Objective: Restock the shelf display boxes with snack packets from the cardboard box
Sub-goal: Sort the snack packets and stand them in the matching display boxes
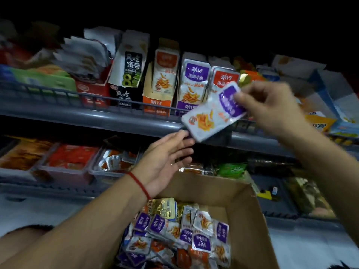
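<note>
My right hand (270,105) pinches a silver snack packet with a purple label (211,113), holding it tilted in front of the upper shelf rail. Just behind it stand the purple display box (191,82) and the red-labelled display box (223,78), both holding upright packets. My left hand (165,162) is open, palm up, just below the packet and not touching it; a red string circles its wrist. Below, the open cardboard box (244,206) holds several purple, red and gold packets (186,230).
The grey upper shelf rail (108,121) runs across the view. Other display boxes stand to the left: orange (161,74), black seaweed (130,65), red (93,92). Clear bins of red packets (71,158) fill the lower shelf; green packets (233,168) lie further right.
</note>
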Motion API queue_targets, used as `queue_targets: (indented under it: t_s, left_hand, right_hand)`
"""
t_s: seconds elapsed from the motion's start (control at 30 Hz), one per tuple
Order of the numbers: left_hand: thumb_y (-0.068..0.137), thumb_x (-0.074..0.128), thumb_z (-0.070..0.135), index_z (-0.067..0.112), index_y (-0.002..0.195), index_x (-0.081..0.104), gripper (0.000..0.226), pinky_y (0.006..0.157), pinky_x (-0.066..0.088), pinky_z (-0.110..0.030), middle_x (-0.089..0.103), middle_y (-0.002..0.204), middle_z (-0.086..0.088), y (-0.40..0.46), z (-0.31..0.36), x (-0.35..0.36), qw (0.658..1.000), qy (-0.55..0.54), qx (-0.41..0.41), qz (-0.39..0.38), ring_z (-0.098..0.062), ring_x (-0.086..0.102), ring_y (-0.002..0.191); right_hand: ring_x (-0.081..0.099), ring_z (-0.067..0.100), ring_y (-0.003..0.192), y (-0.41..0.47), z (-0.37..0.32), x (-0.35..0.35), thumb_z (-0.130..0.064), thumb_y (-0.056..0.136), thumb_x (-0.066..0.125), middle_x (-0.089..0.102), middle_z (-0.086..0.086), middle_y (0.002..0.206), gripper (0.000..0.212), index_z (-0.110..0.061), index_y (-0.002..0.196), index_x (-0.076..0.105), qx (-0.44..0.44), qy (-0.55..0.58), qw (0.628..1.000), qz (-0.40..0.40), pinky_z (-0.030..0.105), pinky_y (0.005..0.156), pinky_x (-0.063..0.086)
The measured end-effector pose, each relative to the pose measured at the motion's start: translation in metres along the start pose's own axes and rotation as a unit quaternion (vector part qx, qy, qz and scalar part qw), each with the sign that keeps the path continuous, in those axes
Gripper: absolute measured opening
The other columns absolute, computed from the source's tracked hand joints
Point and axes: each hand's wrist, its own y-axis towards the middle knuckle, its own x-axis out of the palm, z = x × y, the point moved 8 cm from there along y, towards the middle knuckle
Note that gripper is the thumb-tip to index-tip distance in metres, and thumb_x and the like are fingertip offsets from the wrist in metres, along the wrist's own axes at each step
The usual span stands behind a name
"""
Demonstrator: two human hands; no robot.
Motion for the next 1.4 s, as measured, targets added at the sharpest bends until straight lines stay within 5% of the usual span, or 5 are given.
queue_targets:
  t_s: [0.23,0.5,0.73,1.17,1.4]
  left_hand:
    - [0.093,0.06,0.017,0.006,0.115,0.068,0.026,0.08,0.053,-0.038,0.074,0.102,-0.013,-0.013,-0.005,-0.004,1.0,0.012,-0.016,0.011,-0.026,0.064,0.091]
    - [0.093,0.057,0.013,0.006,0.109,0.068,0.02,0.068,0.051,-0.032,0.072,0.093,-0.012,-0.016,0.001,-0.002,1.0,0.001,-0.013,0.007,-0.024,0.062,0.084]
    - [0.094,0.055,0.012,0.006,0.108,0.068,0.02,0.065,0.051,-0.03,0.072,0.09,-0.01,-0.015,0.001,-0.003,1.0,0.009,-0.007,0.011,-0.021,0.062,0.078]
    - [0.093,0.056,0.009,0.007,0.107,0.068,0.018,0.065,0.051,-0.031,0.072,0.088,-0.01,-0.018,-0.005,-0.012,0.995,0.093,-0.014,0.035,-0.023,0.061,0.078]
    - [0.096,0.058,0.006,0.013,0.097,0.065,0.01,0.055,0.048,-0.024,0.071,0.098,-0.007,-0.011,-0.044,-0.021,0.927,0.368,-0.054,0.05,-0.015,0.059,0.074]
  right_hand:
    - [0.061,0.02,0.116,0.075,-0.08,-0.009,-0.033,0.105,0.052,0.065,0.012,0.128,0.034,-0.011,0.129,0.061,-0.194,-0.245,0.948,0.06,0.03,0.091,0.05]
    - [0.063,0.029,0.108,0.104,-0.064,0.055,-0.032,0.101,0.058,0.067,0.012,0.119,0.027,-0.015,0.121,0.066,-0.182,-0.344,0.92,-0.043,0.047,0.088,0.055]
    - [0.059,0.035,0.111,0.109,-0.063,0.07,-0.029,0.098,0.065,0.063,0.017,0.119,0.032,-0.006,0.12,0.065,-0.227,-0.413,0.882,0.014,0.048,0.086,0.05]
    - [0.055,0.037,0.117,0.096,-0.059,0.058,-0.026,0.099,0.063,0.059,0.018,0.127,0.034,-0.006,0.127,0.06,-0.284,-0.407,0.866,0.059,0.05,0.087,0.047]
    - [0.064,0.033,0.083,0.001,-0.026,0.049,-0.031,0.101,0.048,0.065,0.009,0.1,0.025,-0.013,0.109,0.064,-0.309,-0.332,0.891,0.03,0.045,0.06,0.052]
